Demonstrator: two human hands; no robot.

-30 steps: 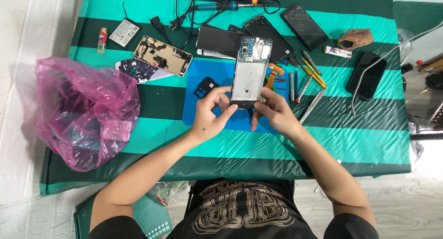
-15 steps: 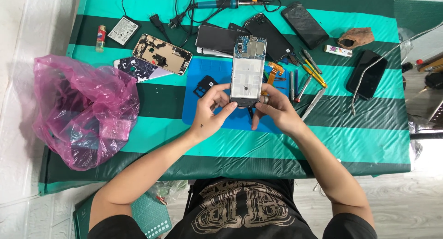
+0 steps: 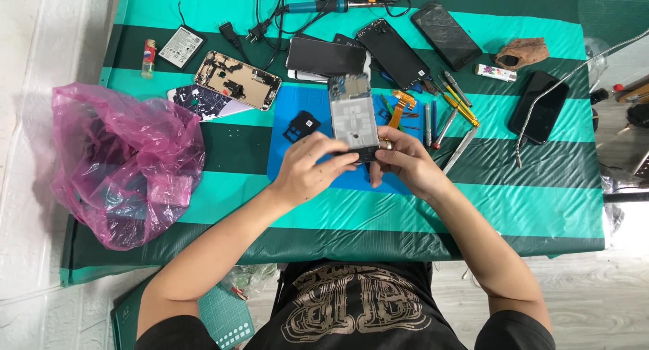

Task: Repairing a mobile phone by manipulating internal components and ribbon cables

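Since the earlier frame I see little shift: both hands stay on the opened phone frame [image 3: 353,113], which sits a touch more upright on the mat, lower end gripped, upper end w/ camera cutout pointing away from the person.

Left hand [image 3: 307,171]: fingers closed on the frame's lower left edge, thumb across its face. Right hand [image 3: 403,162]: fingers pinched together at the frame's lower right corner; a small brass-coloured bit shows just above the knuckles, but I can't tell what it is. Hands nearly touch each other under the frame.

Frame lies over the blue work mat [image 3: 284,154], centre of the striped green table cover [image 3: 378,215]. On the mat, left of the frame: small black plastic part [image 3: 301,126]. Right of the frame: orange flex cable [image 3: 400,107], then a row of screwdrivers & tweezers [image 3: 446,113].

Further back: dark phones side by side [image 3: 392,53], soldering iron w/ cords [image 3: 324,4]. Left rear: gold-toned phone chassis [image 3: 238,80], battery pack [image 3: 181,47], lighter [image 3: 147,58]. Far left: crumpled pink plastic bag [image 3: 122,161], well apart from the hands. Right side: black phone [image 3: 541,107] w/ a metal gooseneck [image 3: 561,86] crossing it; second lighter [image 3: 495,71] beside a brown lump [image 3: 522,53].

Near edge: person's dark printed shirt [image 3: 358,309]; green cutting mat [image 3: 223,319] on the floor by the left arm.
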